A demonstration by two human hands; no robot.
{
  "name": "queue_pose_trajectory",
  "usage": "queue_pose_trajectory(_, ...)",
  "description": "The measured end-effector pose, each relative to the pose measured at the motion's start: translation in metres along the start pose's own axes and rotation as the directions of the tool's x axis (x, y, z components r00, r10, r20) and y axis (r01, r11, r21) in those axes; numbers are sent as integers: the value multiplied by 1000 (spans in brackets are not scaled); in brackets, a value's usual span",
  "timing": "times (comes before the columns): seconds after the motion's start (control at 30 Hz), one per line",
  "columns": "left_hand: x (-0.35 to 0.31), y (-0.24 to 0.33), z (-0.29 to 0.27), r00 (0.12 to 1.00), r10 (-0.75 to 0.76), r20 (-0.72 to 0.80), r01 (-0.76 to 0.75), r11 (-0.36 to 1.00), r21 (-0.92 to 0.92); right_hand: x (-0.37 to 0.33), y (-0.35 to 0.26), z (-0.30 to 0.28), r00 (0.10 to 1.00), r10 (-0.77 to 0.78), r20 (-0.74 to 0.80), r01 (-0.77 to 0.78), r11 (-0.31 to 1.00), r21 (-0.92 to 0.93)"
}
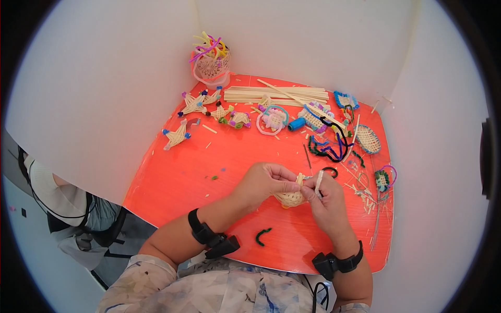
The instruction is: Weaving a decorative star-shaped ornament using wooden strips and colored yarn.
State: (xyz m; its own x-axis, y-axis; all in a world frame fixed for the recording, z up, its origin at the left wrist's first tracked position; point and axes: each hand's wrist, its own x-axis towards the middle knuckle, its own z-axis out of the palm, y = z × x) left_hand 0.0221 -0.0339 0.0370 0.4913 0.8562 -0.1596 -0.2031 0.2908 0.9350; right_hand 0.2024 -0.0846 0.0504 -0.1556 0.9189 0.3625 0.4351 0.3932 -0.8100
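Near the front middle of the red table, my left hand (263, 183) pinches a small woven piece (289, 198) of pale strips, its top drawn up into a narrow neck. A bit of yellow-orange shows under it. My right hand (327, 204) is closed close against the piece's right side, with a pale flat strip (319, 180) upright between thumb and fingers. Whether that strip is joined to the weave is hidden by the fingers. A short dark green fuzzy stem (263, 236) lies on the table nearer to me.
Pale flat strips (271, 95) lie stacked at the back. Star-shaped woven pieces (178, 134) sit at the left; a bucket of colored stems (211, 68) stands in the back corner. Dark fuzzy stems (338, 136), an oval woven piece (369, 140) and scraps crowd the right. White panels (302, 41) rise around.
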Motion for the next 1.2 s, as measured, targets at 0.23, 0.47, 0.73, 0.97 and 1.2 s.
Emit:
queue_pose_trajectory(0.23, 0, 2, -1, 998, 11, 54, -12, 999, 30, 1, -3, -1, 998, -57, -29, 56, 997, -53)
queue_pose_trajectory(0.47, 3, 5, -8, 992, -1, 123, -4, 999, 35, 0, -8, -1, 988, -149, 37, 154, 962, -225)
queue_pose_trajectory(0.73, 6, 0, -7, 996, 40, 81, -41, 999, 5, -1, 0, 3, 995, -102, 0, 101, 985, -143)
queue_pose_trajectory(0.97, 2, 0, -1, 995, -8, 98, 1, 998, 65, -1, 5, 2, 969, 239, -58, -208, 922, 325)
queue_pose_trajectory(1.2, 1, 1, 2, 995, -14, 96, 13, 1000, 9, -1, 3, 1, 960, 282, -3, -256, 877, 406)
